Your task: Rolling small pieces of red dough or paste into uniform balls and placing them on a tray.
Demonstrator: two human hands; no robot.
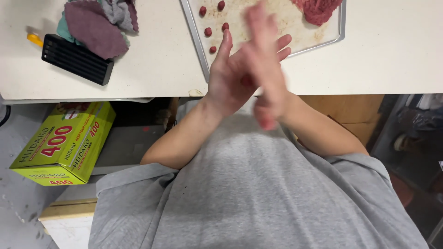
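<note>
A person in a grey shirt (258,184) stood at a white tabletop (392,50), palms pressed together just in front of its edge. The left hand (230,76) lay open, fingers spread and pointing to 12 o'clock; the right hand (265,64), blurred, lay flat across it. A small red piece of meat (248,81) showed between the two palms, and neither grip closed around it: both hands stayed flat against it.

At 12 o'clock from the hands sat a metal tray (196,37), smeared with red. Five small red meatballs (208,32) lay on its near left part, well apart from a mound of raw minced meat (318,9) at the tray's 1 o'clock corner.

At 10 o'clock from the hands, on the tabletop, lay a black ribbed block (76,59), a yellow-handled tool (34,39) just beside it, and a heap of cloths (94,23), purple, teal and grey. Below the tabletop, at 8 o'clock, stood a yellow-green carton (62,145).
</note>
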